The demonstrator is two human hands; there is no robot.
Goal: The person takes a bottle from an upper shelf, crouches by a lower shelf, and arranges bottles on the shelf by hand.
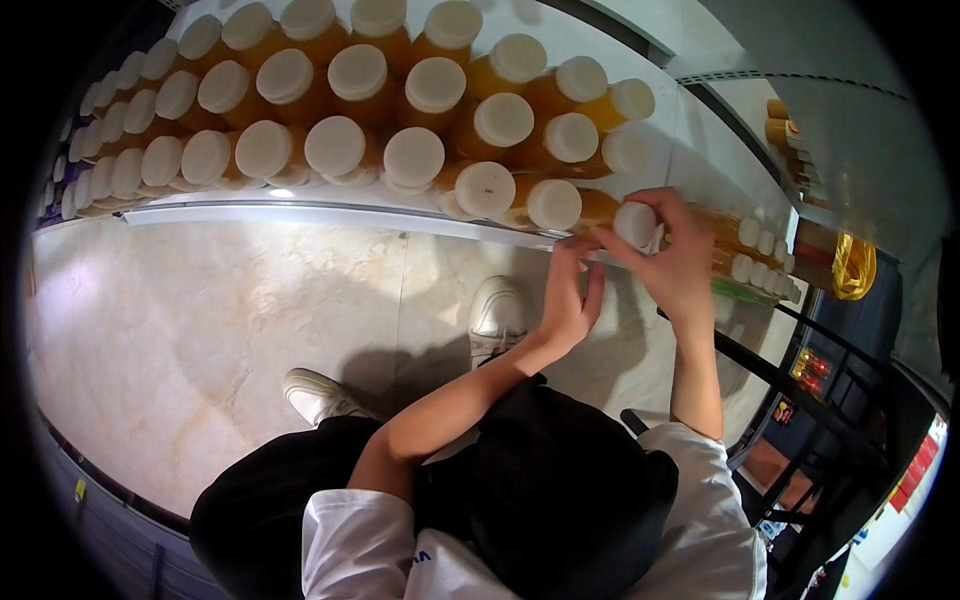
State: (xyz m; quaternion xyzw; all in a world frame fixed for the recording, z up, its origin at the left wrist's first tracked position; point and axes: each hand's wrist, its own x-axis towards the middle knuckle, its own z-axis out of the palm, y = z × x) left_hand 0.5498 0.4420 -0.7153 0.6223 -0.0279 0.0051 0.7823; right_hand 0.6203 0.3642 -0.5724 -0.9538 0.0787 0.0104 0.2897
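My right hand [680,250] is closed around the top of a white-capped bottle [636,224] at the right end of the front row. Thumb and fingers sit on either side of its cap. My left hand [570,305] is just left of it, at the shelf's front edge, with the thumb apart from the bent fingers. Its fingertips are close to the lower part of the held bottle; whether they touch it I cannot tell. Beside the hands stands another amber bottle [553,205] with a white cap.
Several rows of amber bottles [414,157] with white caps fill the white shelf [330,212]. Smaller white-capped bottles [755,250] stand further right. A black metal frame [790,375] is near my right arm. Pale floor [220,310] lies below, with my white shoes [498,310] on it.
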